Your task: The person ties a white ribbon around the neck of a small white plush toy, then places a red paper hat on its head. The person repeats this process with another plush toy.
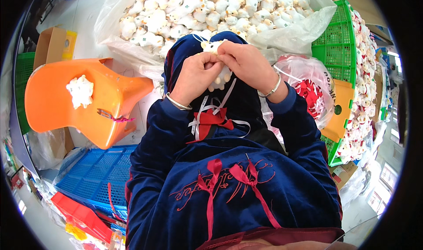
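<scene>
A small white plush toy [221, 79] is held above my lap, its head [212, 45] pointing away from me. My left hand [196, 75] is closed on its left side, thumb and fingertips pinched together at the neck. On the other side my right hand [247, 66] also pinches at the neck, its fingertips meeting the left ones. Whatever thin thing may be between the fingertips is hidden. On my lap, just below the hands, lie red cloth pieces [210, 121] with white ribbons [200, 111].
A large clear plastic bag [115, 25] full of plush toys lies ahead. To the left, an orange stool [48, 89] bears another plush toy [80, 91] and small snips [105, 114]. At right are a bag of red pieces [308, 96] and a green crate [335, 43]. A blue crate [94, 175] stands lower left.
</scene>
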The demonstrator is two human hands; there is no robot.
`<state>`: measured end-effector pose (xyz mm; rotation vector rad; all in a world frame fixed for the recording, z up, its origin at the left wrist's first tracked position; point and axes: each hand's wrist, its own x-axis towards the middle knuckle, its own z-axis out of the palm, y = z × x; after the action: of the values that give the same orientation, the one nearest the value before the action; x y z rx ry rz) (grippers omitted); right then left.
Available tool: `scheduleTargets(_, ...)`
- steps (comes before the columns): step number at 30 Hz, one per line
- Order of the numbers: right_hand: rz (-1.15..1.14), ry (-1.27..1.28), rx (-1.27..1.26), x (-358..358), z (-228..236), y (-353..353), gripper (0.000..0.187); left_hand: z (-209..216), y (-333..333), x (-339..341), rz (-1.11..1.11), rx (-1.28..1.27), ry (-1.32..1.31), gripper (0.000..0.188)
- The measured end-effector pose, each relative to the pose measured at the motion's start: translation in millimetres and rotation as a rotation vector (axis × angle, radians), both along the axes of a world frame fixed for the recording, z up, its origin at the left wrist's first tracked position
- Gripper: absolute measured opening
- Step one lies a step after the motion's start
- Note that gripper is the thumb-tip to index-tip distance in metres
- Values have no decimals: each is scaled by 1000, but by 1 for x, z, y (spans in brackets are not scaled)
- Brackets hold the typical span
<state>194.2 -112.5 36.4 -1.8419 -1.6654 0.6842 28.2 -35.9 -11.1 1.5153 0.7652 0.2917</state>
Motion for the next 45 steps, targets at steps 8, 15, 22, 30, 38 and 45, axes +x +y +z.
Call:
scheduleTargets(8,122,424,-18,20,-22,-8,2,-8,8,-3,2,-155,-166,25)
scheduleTargets(15,202,272,-82,27,-13,-1,4,-7,13,-3,-51,-157,-123,23)
scheduleTargets(22,159,88,-35,14,-4,1,6,-5,18,-3,-97,-129,-90,23)
scheduleTargets(30,191,-153,33,4,-7,0,12,-5,15,-3,-42,-155,-52,22)
scheduleTargets(38,79,-139,111,-8,-12,-8,8,-7,18,-6,-61,-174,-94,21)
scheduleTargets(45,67,-124,220,-5,-21,-13,6,-9,14,-6,-23,-174,-125,21)
